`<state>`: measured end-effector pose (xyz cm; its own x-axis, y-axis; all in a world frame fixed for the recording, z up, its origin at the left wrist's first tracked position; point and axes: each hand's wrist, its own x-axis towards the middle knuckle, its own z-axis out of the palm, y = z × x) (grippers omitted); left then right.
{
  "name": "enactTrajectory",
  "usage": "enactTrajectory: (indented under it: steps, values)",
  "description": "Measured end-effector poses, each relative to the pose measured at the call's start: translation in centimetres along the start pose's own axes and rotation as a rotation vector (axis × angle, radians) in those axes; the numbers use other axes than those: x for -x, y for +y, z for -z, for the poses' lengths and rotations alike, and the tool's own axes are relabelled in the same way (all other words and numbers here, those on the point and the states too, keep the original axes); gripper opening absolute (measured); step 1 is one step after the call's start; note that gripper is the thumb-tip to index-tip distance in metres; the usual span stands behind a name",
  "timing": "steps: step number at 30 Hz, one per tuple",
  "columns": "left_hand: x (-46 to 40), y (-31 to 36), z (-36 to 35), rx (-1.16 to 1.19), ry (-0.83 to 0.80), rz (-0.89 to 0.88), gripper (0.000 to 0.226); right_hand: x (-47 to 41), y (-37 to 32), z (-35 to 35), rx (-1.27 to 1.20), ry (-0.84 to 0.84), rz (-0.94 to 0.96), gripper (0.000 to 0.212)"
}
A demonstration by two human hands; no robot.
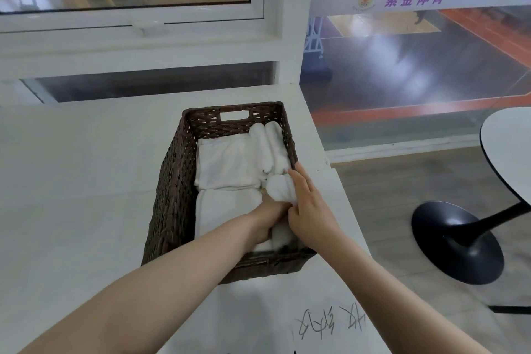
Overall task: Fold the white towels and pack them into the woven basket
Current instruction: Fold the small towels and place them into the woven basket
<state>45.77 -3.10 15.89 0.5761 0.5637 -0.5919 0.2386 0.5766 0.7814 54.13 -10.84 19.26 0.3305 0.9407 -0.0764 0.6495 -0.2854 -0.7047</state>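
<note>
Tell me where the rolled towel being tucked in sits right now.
In the head view, the rolled towel sits at the woven basket's right side, between the left hand and right hand, just nearer than two other rolls.

I have both bare forearms reaching forward, converging near the middle. My left hand [265, 217] is pushed low with its fingers hidden, palm turned inward. My right hand [309, 204] lies just beside it, fingers straight and pointing far-left, thumb tucked.
</note>
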Motion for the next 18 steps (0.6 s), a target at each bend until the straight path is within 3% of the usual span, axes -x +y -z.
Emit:
enactTrajectory:
  steps: [2, 4, 7, 9, 11, 14, 18]
  values:
    - [-1.2, -0.1, 0.7, -0.236, 0.167, -0.171, 0.069, 0.2, 0.1, 0.1, -0.128, 0.035, -0.041, 0.072]
    - [-2.6, -0.7, 1.6, -0.712, 0.235, -0.419, 0.085, 0.4, 0.2, 0.3, -0.291, 0.102, -0.125, 0.070]
    - [-3.1, -2.4, 1.2, -1.471, 0.177, -0.580, 0.077, 0.8, 0.4, 0.2, -0.384, 0.187, -0.181, 0.064]
    - [-2.4, -2.5, 0.4, -1.743, 0.170, -0.601, 0.077, 1.0, 0.2, 0.3, -0.395, 0.205, -0.187, 0.062]
    - [-2.9, -2.9, 0.1, -1.803, 0.181, -0.551, 0.072, 1.0, 0.1, 0.4, -0.401, 0.201, -0.187, 0.063]
    - [-3.6, -2.8, 0.2, -1.697, 0.156, -0.363, 0.073, 0.9, -0.1, 0.5, -0.375, 0.189, -0.164, 0.063]
    - [-3.3, -2.2, 0.3, -1.638, 0.137, -0.358, 0.074, 1.0, 0.0, 0.7, -0.327, 0.191, -0.156, 0.062]
